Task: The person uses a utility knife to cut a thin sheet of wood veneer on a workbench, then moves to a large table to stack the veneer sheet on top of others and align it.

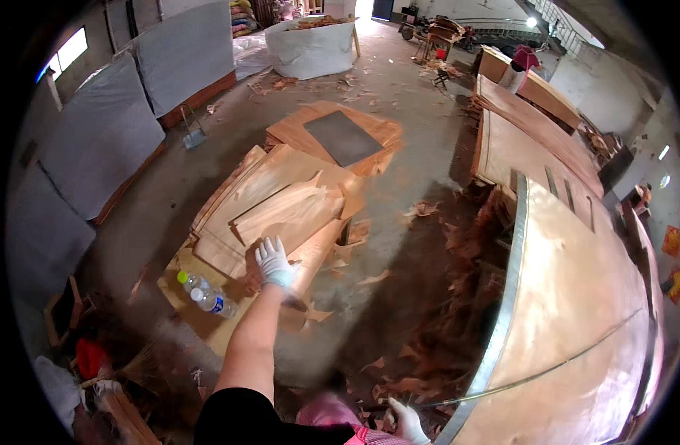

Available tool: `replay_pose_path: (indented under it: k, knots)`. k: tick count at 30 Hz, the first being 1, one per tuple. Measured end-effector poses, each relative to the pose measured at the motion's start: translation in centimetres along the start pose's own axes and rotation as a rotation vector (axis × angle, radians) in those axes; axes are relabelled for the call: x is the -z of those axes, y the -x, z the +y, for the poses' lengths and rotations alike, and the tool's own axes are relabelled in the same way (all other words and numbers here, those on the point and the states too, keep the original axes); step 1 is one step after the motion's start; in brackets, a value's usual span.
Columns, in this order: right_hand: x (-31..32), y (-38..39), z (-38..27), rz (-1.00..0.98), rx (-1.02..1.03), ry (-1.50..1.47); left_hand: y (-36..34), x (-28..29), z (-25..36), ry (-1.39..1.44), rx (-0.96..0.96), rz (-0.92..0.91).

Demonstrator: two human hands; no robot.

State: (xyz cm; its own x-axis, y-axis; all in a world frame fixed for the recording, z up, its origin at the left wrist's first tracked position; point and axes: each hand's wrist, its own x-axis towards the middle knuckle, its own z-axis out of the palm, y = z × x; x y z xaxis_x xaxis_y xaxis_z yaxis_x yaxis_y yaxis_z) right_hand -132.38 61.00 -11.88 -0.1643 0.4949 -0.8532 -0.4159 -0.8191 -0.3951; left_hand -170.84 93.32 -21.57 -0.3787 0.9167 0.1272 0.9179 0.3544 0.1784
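My left hand, in a white glove, reaches forward with its fingers spread and touches the near end of a stack of thin wood veneer sheets. Loose, torn strips of veneer lie on top of that stack. At the lower edge my right hand, also gloved, is closed around the end of a long thin rod. The rod stretches right across a large pale wood sheet on the workbench. Part of the right hand is cut off by the frame.
Two plastic bottles stand beside the veneer stack. A dark rectangular panel lies on its far end. Scraps litter the floor. Far right, a person is by long sheet stacks; a white bin stands behind.
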Motion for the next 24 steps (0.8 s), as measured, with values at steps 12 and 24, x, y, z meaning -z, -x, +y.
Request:
replay_pose_path:
  k: [12,24]
  knots:
    - [3.1,-0.6,0.7,0.087,0.145,0.005,-0.9,12.4,5.6,0.177,-0.331,0.205]
    - [13.1,8.8,5.9,0.163,0.402,-0.179,19.8,23.9,28.8,0.428,-1.233,0.47]
